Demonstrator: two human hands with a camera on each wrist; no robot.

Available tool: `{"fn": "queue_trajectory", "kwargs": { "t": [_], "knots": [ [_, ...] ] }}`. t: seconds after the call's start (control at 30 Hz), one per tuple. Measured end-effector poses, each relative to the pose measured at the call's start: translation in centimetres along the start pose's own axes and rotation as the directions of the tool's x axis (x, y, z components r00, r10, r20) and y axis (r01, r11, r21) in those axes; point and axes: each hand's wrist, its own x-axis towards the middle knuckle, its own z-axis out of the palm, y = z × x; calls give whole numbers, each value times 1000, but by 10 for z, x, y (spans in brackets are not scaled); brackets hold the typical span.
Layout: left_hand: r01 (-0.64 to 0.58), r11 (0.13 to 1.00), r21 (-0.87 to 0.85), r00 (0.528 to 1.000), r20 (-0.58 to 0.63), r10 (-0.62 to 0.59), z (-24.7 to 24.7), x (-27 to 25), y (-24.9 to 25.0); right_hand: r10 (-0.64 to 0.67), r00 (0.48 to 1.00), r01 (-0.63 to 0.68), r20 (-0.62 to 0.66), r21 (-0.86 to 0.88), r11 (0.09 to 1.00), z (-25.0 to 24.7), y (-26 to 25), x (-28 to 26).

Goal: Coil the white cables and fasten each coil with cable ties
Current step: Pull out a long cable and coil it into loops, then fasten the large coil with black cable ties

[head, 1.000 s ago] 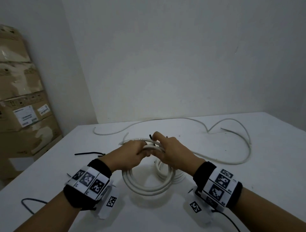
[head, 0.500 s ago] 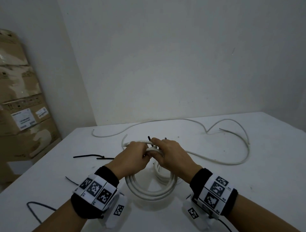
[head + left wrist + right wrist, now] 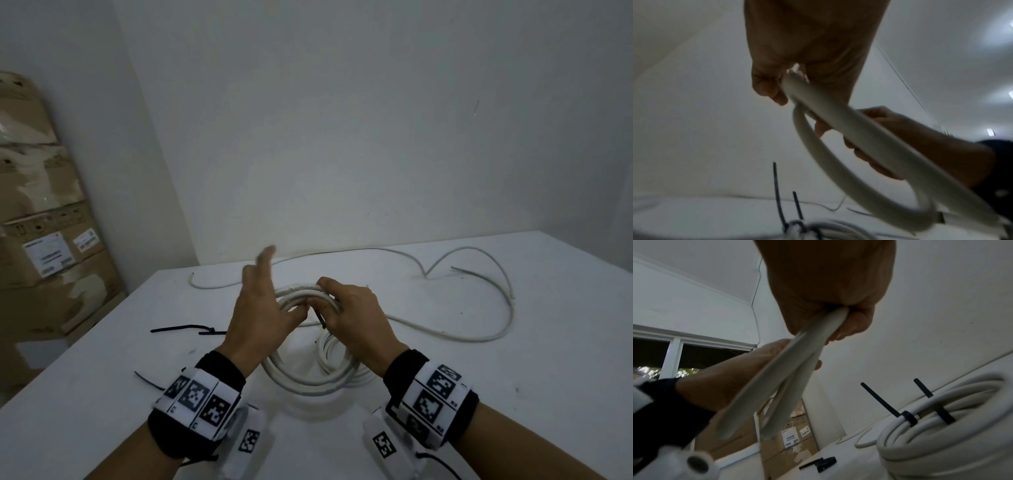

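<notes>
Right hand point(image 3: 356, 322) gripping coil point(image 3: 301, 383), wrist view showing ties point(image 3: 908, 417) round second coil point(image 3: 920, 447)

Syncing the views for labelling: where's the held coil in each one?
Head: held coil is at centre, its top gripped by the right hand.
Left wrist: it runs from top centre diagonally to the lower right.
Right wrist: it runs from top centre down to the lower left.
Shared landmark: the tied coil on the table.
</notes>
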Motion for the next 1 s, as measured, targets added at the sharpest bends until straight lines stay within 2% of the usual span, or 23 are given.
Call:
{"fn": "queue_trajectory", "kwargs": {
  "t": [0.03, 0.07, 0.1, 0.13, 0.17, 0.23, 0.27, 0.3, 0.33, 0.43, 0.5, 0.57, 0.67, 0.73, 0.8, 0.87, 0.9, 1.0],
  "knots": [
    [-98, 987, 125, 993, 78, 89, -2, 2, -1, -19, 999, 20, 38, -20, 1000, 1, -1, 1],
    [-162, 966, 202, 976, 180, 127, -6, 5, 1, -37, 997, 40, 71, -36, 999, 2, -2, 2],
    [-171, 963, 208, 954, 280, 109, -11, 9, 3, -51, 994, 55, 94, -39, 998, 3, -4, 3],
    [-106, 982, 157, 925, 378, 39, -17, 13, 3, -63, 992, 66, 111, -29, 997, 4, -6, 5],
    [25, 996, 80, 872, 485, -61, -23, 17, 4, -78, 989, 80, 127, -16, 997, 4, -7, 7],
    [356, 933, -44, 691, 685, -232, -37, 22, 6, -106, 979, 105, 173, 14, 994, 4, -14, 13],
    [469, 879, -86, 633, 727, -266, -43, 23, 6, -114, 976, 107, 187, 44, 993, 3, -18, 19],
    [530, 839, -124, 623, 728, -286, -48, 24, 5, -113, 974, 99, 197, 81, 992, 3, -21, 26],
    [563, 811, -160, 643, 701, -309, -52, 23, 4, -110, 971, 86, 212, 119, 989, 2, -25, 34],
    [530, 822, -210, 770, 527, -361, -62, 24, -4, -92, 957, 19, 276, 257, 966, 12, -37, 60],
    [507, 838, -200, 808, 448, -382, -71, 23, -13, -92, 934, -33, 344, 341, 939, 24, -46, 70],
    [485, 863, -143, 827, 396, -399, -82, 23, -27, -49, 896, -145, 441, 396, 907, 35, -51, 75],
    [501, 864, -47, 828, 316, -463, -104, 23, -53, 90, 793, -423, 603, 438, 794, 49, -54, 74],
    [532, 847, -16, 813, 292, -504, -122, 24, -71, 157, 751, -528, 641, 441, 726, 60, -50, 75],
    [559, 829, -8, 799, 271, -537, -138, 26, -86, 223, 708, -583, 670, 375, 721, 74, -47, 78],
    [581, 814, -2, 791, 241, -563, -149, 28, -98, 275, 651, -550, 708, 191, 813, 91, -45, 83],
    [588, 809, 3, 787, 228, -573, -153, 28, -104, 289, 630, -486, 721, 75, 871, 101, -48, 85],
    [599, 801, 8, 780, 219, -586, -162, 29, -119, 289, 614, -193, 734, -215, 957, 133, -53, 90]
  ]
}}
